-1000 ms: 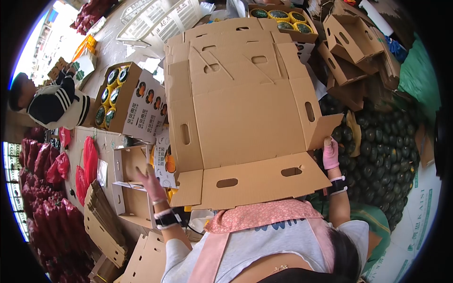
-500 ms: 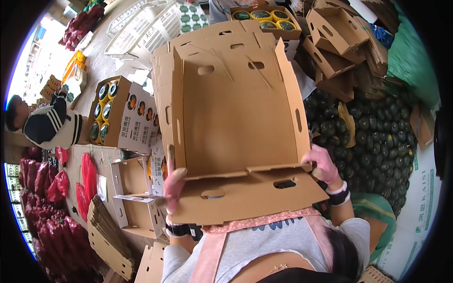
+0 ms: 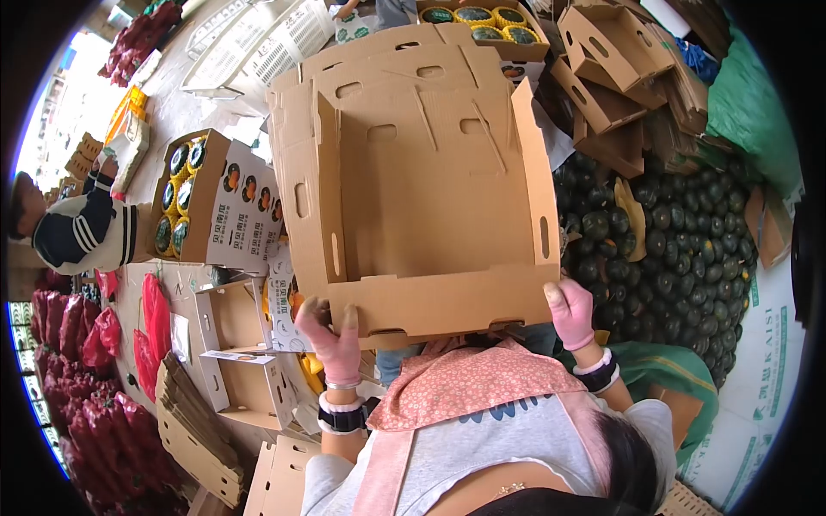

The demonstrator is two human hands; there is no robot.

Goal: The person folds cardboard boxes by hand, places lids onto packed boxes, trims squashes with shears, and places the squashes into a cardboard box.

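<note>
A brown cardboard box (image 3: 422,206) stands partly folded in front of me, its side walls upright and its near panel (image 3: 456,301) raised. My left hand (image 3: 334,348), in a pink glove with bare-looking fingertips, grips the near left corner, thumb on the panel and fingers at the side. At the near right corner my right hand (image 3: 572,316), gloved the same way, has its thumb and curled fingers against the panel's end. Behind and under the box lie more flattened cardboard sheets (image 3: 379,39).
Left stands a filled carton (image 3: 228,206) of dark green squashes in yellow nets, near another person (image 3: 82,224). Right lies a big heap of dark squashes (image 3: 671,258). Empty boxes (image 3: 615,52) are piled at the back right; white crates (image 3: 267,52) stand at the back left.
The near panel has swung up from lying outward towards me to standing as the box's near wall. My left hand has shifted to the near left corner; the right stays at the right corner.
</note>
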